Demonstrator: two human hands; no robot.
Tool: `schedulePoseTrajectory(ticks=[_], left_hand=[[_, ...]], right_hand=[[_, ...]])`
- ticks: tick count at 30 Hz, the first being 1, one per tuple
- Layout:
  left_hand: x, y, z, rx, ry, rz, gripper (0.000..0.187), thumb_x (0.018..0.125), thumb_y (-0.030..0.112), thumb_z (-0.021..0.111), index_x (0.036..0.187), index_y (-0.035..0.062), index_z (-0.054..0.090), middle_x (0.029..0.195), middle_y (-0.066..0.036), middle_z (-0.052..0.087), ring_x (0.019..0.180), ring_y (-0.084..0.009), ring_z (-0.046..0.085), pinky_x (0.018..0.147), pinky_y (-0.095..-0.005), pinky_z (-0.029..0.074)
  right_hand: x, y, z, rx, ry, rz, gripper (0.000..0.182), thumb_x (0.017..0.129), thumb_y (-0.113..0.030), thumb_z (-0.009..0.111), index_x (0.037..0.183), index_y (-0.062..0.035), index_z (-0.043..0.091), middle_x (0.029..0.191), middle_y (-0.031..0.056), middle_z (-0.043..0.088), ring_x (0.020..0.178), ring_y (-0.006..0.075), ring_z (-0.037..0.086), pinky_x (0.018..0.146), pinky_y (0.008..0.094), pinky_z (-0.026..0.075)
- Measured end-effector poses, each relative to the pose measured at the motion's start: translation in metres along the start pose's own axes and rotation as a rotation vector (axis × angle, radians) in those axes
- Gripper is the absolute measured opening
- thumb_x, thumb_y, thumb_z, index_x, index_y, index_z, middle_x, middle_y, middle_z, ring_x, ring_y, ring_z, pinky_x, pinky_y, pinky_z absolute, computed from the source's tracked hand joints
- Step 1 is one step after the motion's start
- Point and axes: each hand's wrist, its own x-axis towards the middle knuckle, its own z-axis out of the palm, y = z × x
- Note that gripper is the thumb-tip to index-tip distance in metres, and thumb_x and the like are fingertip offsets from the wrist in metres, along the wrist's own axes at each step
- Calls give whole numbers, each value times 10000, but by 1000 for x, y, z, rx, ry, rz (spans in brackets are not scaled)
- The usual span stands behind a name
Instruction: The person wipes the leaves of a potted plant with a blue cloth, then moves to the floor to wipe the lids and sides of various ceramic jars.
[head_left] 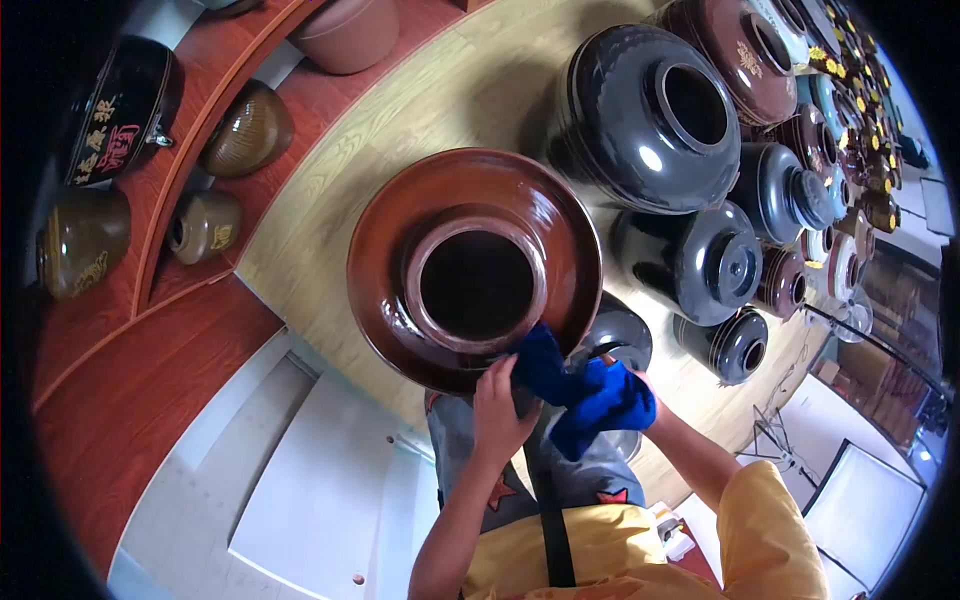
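Observation:
A large reddish-brown glazed jar (375, 265) with a wide outer rim and a round dark mouth stands right in front of me. My left hand (500, 410) is at the jar's near edge, its fingers curled around one end of a blue cloth (605, 405). Part of that cloth lies against the rim by the jar's neck. Bunched up, the rest of it is in my right hand (645, 392), whose fingers are mostly hidden behind the fabric. Whether my left fingertips also press on the jar is hard to see.
Close to the right stand a big black jar (610, 120) and a dark lidded jar (660, 260). Many more jars fill the right side. Red wooden shelves (150, 345) with pots are at the left. A white panel (310, 490) is at lower left, a lamp panel (865, 515) at lower right.

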Motion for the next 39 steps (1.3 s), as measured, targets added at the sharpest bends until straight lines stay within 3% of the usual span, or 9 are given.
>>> schedulePoseTrajectory(ticks=[1, 3, 7, 12, 22, 23, 27, 32, 39], left_hand=[[1, 5, 1, 32, -2, 6, 659, 669, 100, 714, 1266, 78, 437, 1231, -146, 473, 1139, -332, 453, 995, -430, 339], [3, 4, 8, 33, -10, 46, 633, 661, 73, 710, 1237, 61, 450, 1208, -154, 475, 1137, -339, 453, 990, -425, 348], [6, -16, 25, 42, -23, 159, 523, 644, 47, 710, 1123, 21, 504, 1211, -158, 484, 1171, -347, 438, 991, -412, 351], [-15, -31, 11, -163, -2, 3, 376, 716, 187, 702, 1015, 46, 522, 1018, -188, 588, 987, -355, 562, 856, -428, 436], [5, -42, -38, -151, -188, -385, 570, 754, 360, 700, 1113, 47, 388, 990, -246, 591, 919, -416, 589, 804, -471, 456], [4, -52, -41, -148, -187, -384, 570, 754, 360, 700, 1113, 47, 388, 990, -246, 591, 919, -416, 589, 804, -471, 456], [-3, -85, -46, 249, -65, -156, 544, 705, 321, 730, 1091, 57, 451, 1059, -182, 434, 947, -371, 549, 785, -481, 471], [5, -93, -59, 394, 135, -127, 313, 763, 276, 685, 972, 66, 584, 1060, -136, 467, 825, -362, 599, 719, -471, 498], [24, -111, -141, 374, 522, -130, 276, 741, 158, 687, 984, 50, 612, 1000, -125, 519, 890, -344, 578, 769, -431, 471]], right_hand=[[-5, 9, -4, -95, 84, -27, 297, 909, -305, 441, 1060, -72, 547, 1147, 129, 570, 1035, 266, 553, 960, 398, 407], [2, 37, -14, 1077, -157, 18, 368, 907, -373, 440, 1106, -78, 536, 1067, 123, 598, 1023, 273, 557, 952, 393, 413], [2, 54, -27, 1069, -226, -98, 524, 858, -512, 467, 1131, -71, 540, 1080, 136, 606, 1021, 269, 558, 954, 411, 412], [4, 44, -47, 979, 69, -54, 617, 615, 3, 439, 1227, -61, 486, 1189, 137, 572, 1123, 279, 524, 1004, 411, 375], [50, 52, 27, 102, 899, -236, 595, 766, -33, 673, 1241, -76, 316, 1204, 104, 396, 1012, 210, 541, 789, 439, 492], [52, 70, 28, -512, 1031, -460, 625, 708, 26, 674, 1234, -54, 346, 1231, 162, 368, 1030, 265, 530, 870, 418, 450], [46, 45, 63, -1378, 536, -603, 360, 752, -152, 624, 1079, -15, 564, 1180, 172, 505, 1203, 325, 409, 1041, 459, 283], [90, 78, 94, -1789, 716, -406, 554, 801, -365, 570, 1199, 17, 517, 1300, 202, 424, 1234, 381, 351, 1039, 494, 258], [118, 101, 173, -1349, 363, -412, 520, 821, -300, 553, 1259, -26, 494, 1184, 207, 491, 987, 368, 475, 892, 419, 389]])
